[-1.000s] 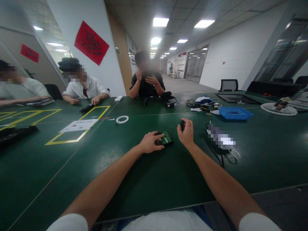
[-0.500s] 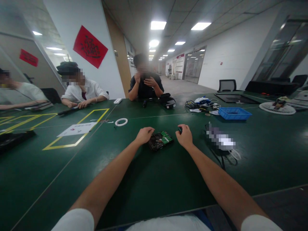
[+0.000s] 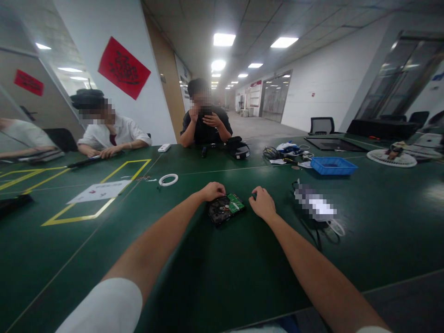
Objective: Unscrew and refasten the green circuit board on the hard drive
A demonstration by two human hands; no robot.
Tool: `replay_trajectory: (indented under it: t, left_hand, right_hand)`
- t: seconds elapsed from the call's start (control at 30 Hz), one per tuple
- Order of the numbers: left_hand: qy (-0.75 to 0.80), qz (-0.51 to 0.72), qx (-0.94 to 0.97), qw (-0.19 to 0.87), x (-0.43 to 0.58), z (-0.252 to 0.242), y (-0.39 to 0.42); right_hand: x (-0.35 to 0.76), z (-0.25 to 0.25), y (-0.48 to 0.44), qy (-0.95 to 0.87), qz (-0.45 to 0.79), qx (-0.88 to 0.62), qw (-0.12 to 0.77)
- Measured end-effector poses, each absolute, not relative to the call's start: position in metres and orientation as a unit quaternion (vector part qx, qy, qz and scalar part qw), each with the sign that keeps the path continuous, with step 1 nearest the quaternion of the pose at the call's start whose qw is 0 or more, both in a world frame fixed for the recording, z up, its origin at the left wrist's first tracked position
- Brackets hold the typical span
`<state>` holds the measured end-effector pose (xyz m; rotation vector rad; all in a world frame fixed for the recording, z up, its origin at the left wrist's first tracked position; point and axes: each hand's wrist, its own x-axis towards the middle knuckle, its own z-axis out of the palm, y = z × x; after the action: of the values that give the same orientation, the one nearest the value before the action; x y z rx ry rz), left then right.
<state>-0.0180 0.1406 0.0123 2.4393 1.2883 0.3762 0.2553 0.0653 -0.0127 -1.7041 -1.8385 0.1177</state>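
Observation:
A hard disk drive (image 3: 225, 210) lies flat on the green table, its green circuit board facing up. At its far left edge is my left hand (image 3: 212, 190), its fingers curled and closed with the tips at the drive; whatever is between them is hidden. To the right of the drive, apart from it, rests my right hand (image 3: 263, 204). Its curled fingers are closed around a small dark-green object, of which only a bit shows by the thumb, so its kind is unclear.
Right of my hands lies a blurred-out device (image 3: 315, 203) with cables. Beyond are a blue tray (image 3: 333, 166) and a heap of cables (image 3: 287, 150). A white ring (image 3: 168, 180) and a paper sheet (image 3: 99, 192) lie left. Several people sit across the table.
My left hand has moved right, bringing its fingertips over the drive's far edge. My right hand has turned slightly flatter beside the drive. The whole view has shifted a little.

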Motion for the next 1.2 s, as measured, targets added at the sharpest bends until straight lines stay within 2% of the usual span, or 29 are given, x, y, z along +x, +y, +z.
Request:
replay_trajectory:
  t: [0.37, 0.57, 0.77, 1.0, 1.2]
  left_hand:
    - [0.602, 0.171, 0.773, 0.103, -0.072, -0.005, 0.134]
    - [0.694, 0.254, 0.671, 0.055, -0.114, -0.027, 0.104]
    - [0.698, 0.289, 0.653, 0.050, -0.116, -0.035, 0.090]
    - [0.708, 0.266, 0.654, 0.030, -0.113, -0.032, 0.098]
    - [0.732, 0.215, 0.646, 0.019, -0.106, -0.028, 0.104]
  right_hand:
    - [0.259, -0.011, 0.066, -0.717, 0.043, -0.636, 0.281]
    - [0.267, -0.006, 0.068, -0.741, 0.107, -0.626, 0.219]
    - [0.262, 0.004, 0.061, -0.742, 0.105, -0.644, 0.150]
    - [0.268, 0.007, 0.065, -0.751, 0.141, -0.627, 0.150]
    - [0.288, 0.023, 0.067, -0.803, 0.265, -0.518, 0.131]
